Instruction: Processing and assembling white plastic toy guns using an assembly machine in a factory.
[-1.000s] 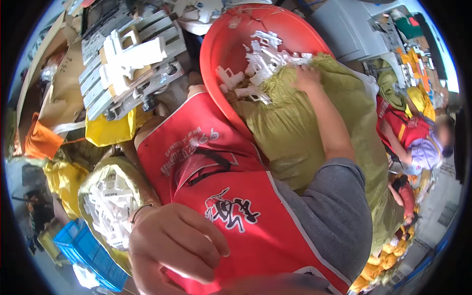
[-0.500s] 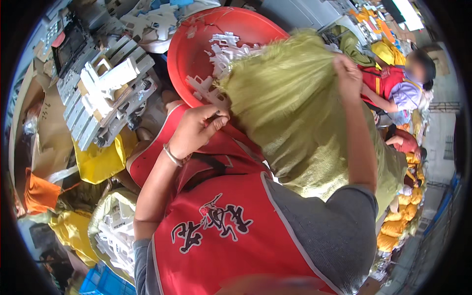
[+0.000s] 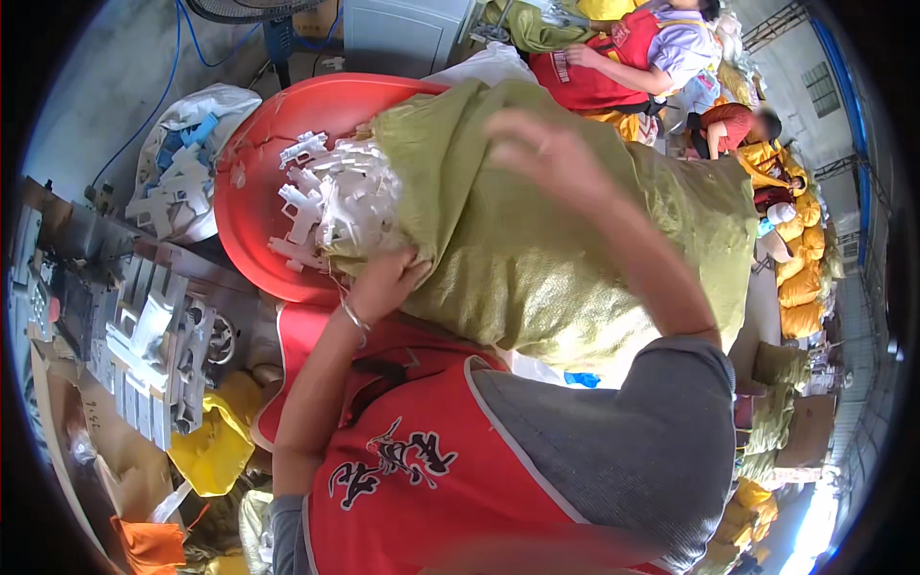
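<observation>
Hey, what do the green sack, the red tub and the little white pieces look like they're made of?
Green sack: probably woven plastic, matte, with a fine weave and soft creases. Red tub: looks like moulded plastic, smooth with a slight sheen. White pieces: likely hard plastic, uniform white with crisp angular shapes.

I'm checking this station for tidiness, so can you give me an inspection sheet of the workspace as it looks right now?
Surface: no bare bench top seen; grey racks at left.
Job's things: green woven sack tipped mouth-first into red basin; white plastic parts spilling out.
Clutter: white bag of parts, yellow bags.
Hands: left hand grips the sack's mouth; right hand on top of the sack.
Cables: blue cable on the floor.
Surroundings: other people seated, stacked yellow sacks.
</observation>
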`<state>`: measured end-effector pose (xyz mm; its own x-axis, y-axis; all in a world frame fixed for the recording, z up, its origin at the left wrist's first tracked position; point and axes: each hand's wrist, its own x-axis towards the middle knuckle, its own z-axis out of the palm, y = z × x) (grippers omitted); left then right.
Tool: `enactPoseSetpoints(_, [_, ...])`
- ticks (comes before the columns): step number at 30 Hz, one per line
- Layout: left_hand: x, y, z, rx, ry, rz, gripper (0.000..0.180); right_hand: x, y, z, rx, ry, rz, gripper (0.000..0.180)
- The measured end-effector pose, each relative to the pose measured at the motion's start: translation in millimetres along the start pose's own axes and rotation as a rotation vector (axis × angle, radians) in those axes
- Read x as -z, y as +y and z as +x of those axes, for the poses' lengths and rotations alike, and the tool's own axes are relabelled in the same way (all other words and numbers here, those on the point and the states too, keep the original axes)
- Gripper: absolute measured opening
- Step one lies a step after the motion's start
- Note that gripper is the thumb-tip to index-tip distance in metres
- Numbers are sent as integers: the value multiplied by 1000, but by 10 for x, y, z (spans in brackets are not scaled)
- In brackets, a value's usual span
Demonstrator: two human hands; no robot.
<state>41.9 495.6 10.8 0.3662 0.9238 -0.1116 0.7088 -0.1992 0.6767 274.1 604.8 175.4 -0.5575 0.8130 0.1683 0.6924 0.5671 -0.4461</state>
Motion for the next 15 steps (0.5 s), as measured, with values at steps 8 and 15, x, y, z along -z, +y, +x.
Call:
enactPoseSetpoints(8, [276,351,-848,-117,151,-806,16,664,3666,434,-668,-390,-622,80])
enactPoseSetpoints(15, [27,387,-1267,-42,252,-839,20,575,3298,1003,-756,-735,-255,86])
